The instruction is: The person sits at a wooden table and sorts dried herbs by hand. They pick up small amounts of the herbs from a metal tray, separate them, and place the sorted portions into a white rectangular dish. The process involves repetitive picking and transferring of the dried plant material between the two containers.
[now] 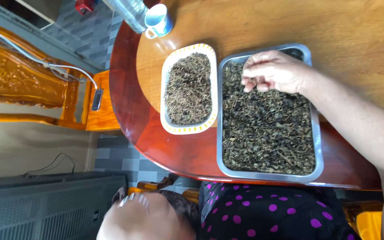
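A carved wooden chair point(18, 80) stands far left with a white cable point(45, 64) trailing to a small dark device point(97, 99); below it a dark grilled box point(50, 206); a blurred hand point(141, 220) sits at the bottom edge, too blurred to tell which it is or its grip. On the round wooden desk point(254, 22) stand a blue-and-white cup point(158, 20) and a clear bottle point(127, 11); then a white yellow-rimmed dish point(188, 89) of dried leaves, just beside a metal tray point(270, 111) full of dark dried leaves point(267, 133); the other hand point(272, 71) rests over the tray's upper end, fingers curled narrow, pinching into the leaves; purple-dotted dark cloth point(263, 213) lies below.
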